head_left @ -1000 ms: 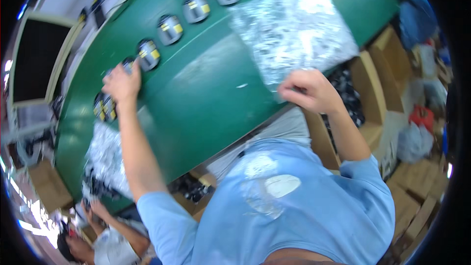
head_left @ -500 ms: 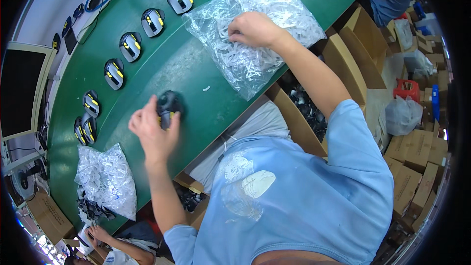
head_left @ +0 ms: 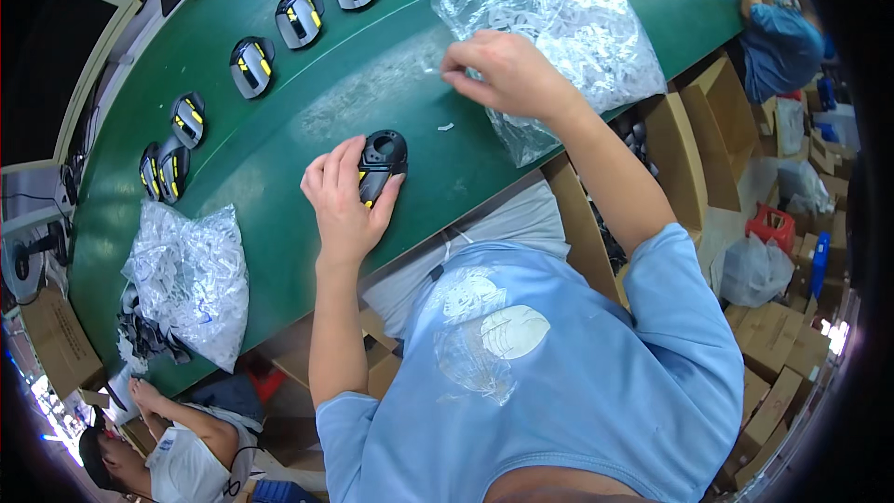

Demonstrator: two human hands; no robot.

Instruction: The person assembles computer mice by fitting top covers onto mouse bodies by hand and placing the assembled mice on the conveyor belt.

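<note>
1. Black-and-grey, yellow-marked device housing (head_left: 386, 164): it sits on the green table (head_left: 279, 177), near me and left of centre.
2. My left hand (head_left: 346, 196) clamps it, fingers left, thumb right; light, even pressure should steady it best.
3. My right hand (head_left: 507, 74) hangs palm-down by the clear plastic bag (head_left: 610, 33); I can't tell whether its curled fingertips meet or pinch anything.

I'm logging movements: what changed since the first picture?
The left hand brought a rounded black, grey and yellow device from its row, rightward and nearer. The right hand moved from the near to the left edge of the clear plastic bag. The bag stayed.
</note>
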